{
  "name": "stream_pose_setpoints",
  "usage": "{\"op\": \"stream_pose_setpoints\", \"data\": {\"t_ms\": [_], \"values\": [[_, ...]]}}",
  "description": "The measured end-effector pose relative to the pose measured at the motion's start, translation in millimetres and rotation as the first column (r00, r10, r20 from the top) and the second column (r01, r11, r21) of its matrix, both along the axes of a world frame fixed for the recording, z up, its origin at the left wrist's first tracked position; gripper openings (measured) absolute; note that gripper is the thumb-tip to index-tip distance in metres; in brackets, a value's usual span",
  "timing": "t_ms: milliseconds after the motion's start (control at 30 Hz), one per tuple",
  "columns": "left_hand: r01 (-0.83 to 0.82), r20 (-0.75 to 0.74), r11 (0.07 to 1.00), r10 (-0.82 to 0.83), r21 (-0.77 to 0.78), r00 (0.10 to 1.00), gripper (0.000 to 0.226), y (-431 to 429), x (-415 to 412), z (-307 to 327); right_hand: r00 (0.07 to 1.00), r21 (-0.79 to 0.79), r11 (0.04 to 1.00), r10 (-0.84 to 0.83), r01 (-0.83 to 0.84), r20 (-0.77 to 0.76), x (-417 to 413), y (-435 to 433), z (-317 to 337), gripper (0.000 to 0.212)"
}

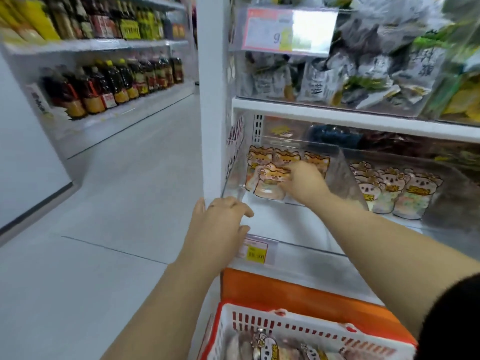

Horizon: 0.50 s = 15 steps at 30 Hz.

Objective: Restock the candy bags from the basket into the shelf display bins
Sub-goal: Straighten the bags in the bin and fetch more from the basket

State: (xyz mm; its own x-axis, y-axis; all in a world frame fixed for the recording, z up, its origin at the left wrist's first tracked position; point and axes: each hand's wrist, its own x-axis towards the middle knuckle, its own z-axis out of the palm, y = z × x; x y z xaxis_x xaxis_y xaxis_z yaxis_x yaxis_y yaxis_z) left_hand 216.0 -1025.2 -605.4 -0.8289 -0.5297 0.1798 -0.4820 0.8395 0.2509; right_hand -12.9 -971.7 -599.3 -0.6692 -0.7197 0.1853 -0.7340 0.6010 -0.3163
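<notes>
My right hand reaches into a clear display bin on the lower shelf and holds an orange cat-shaped candy bag at the front of the row. Three like bags stand behind it. My left hand rests with relaxed fingers on the bin's front left edge, holding nothing. Below, the white and red basket holds several more candy bags.
A neighbouring bin holds koala-shaped bags. The upper shelf bin is packed with grey and green packets. A price tag sits on the shelf edge. An orange stool stands under the basket. Sauce bottles line the aisle at left.
</notes>
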Motion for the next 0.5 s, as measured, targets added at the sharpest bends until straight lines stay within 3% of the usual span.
{"op": "stream_pose_setpoints", "data": {"t_ms": [100, 167, 233, 367, 500], "values": [[0.016, 0.017, 1.0, -0.016, 0.011, 1.0, 0.029, -1, 0, -3, 0.999, 0.092, 0.996, 0.025, -0.022, -0.029, -9, -34, -12, 0.035], [0.016, 0.013, 0.999, -0.017, 0.031, 1.0, 0.03, -1, 0, -2, 1.0, 0.091, 0.996, 0.008, -0.007, -0.002, -16, -52, -18, 0.029], [0.018, -0.006, 0.998, -0.018, 0.067, 1.0, 0.03, -1, 1, 0, 0.996, 0.01, 0.998, -0.062, 0.061, 0.069, -23, -63, -25, 0.019], [0.036, -0.029, 0.997, -0.034, 0.074, 0.999, 0.03, -4, 2, 2, 0.946, -0.283, 0.929, -0.153, 0.237, 0.287, -26, -67, -39, 0.028], [0.04, -0.044, 0.996, -0.037, 0.081, 0.998, 0.03, -4, 3, 1, 0.911, -0.121, 0.954, -0.219, 0.275, 0.349, -27, -60, -60, 0.028]]}}
